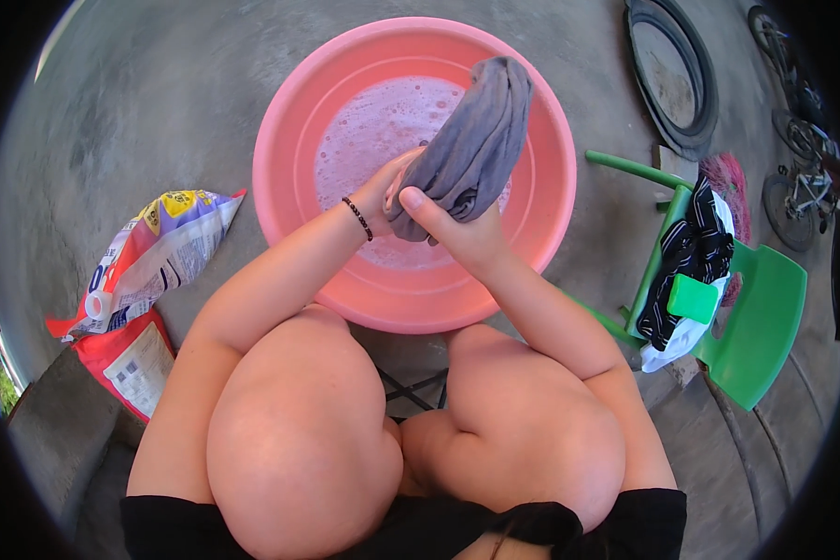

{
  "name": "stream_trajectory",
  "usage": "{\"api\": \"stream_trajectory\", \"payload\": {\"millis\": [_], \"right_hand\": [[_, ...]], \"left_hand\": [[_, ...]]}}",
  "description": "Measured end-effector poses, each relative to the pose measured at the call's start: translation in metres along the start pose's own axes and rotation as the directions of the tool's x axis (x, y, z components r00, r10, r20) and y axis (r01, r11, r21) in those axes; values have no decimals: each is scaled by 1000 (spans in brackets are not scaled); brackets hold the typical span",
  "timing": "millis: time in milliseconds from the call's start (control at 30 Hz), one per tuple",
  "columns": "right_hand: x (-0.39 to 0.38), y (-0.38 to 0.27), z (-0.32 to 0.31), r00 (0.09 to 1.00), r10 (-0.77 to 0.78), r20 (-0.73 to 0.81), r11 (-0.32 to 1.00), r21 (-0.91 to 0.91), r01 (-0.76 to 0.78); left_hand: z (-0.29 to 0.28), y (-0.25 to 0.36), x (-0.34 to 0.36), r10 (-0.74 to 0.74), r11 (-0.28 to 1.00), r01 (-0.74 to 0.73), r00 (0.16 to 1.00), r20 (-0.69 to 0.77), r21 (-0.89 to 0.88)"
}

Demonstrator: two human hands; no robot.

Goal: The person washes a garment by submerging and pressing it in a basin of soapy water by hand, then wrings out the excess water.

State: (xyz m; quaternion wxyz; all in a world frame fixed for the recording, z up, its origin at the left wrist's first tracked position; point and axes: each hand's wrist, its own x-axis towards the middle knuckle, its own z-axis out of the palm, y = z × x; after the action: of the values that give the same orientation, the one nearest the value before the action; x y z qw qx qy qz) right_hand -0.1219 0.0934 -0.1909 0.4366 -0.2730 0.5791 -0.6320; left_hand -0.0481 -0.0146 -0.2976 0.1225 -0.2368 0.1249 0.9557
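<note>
A bunched grey cloth [476, 131], wet-looking and gathered lengthwise, is held up over a pink basin [275, 159]. My left hand [389, 191], below a dark bead bracelet, is closed round the cloth's lower left side; most of its fingers are hidden behind the fabric. My right hand [462, 229] grips the lower end from the right, its thumb pressed on the folds. The cloth's upper end leans away to the far right, near the basin's rim. Foamy, bubbly water [364, 121] lies in the basin below.
Left of the basin, a red and purple detergent bag [173, 247] lies near a red bag [131, 359]. At right, a green chair [765, 317] bears black-and-white clothing [686, 252] and a green soap-like block [693, 299]. Beyond are a black tyre [709, 112] and bicycles [798, 191].
</note>
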Motion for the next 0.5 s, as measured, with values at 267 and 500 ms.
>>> {"api": "stream_trajectory", "payload": {"millis": [267, 500], "right_hand": [[-2, 6, 4, 992, 104, 73, 986, 126, -113], [-4, 4, 8, 992, 73, 98, 983, 163, -89]], "left_hand": [[13, 3, -11, -16, 989, 2, 996, 93, 148], [3, -2, 6, 106, 991, -106, 994, -5, 79]]}}
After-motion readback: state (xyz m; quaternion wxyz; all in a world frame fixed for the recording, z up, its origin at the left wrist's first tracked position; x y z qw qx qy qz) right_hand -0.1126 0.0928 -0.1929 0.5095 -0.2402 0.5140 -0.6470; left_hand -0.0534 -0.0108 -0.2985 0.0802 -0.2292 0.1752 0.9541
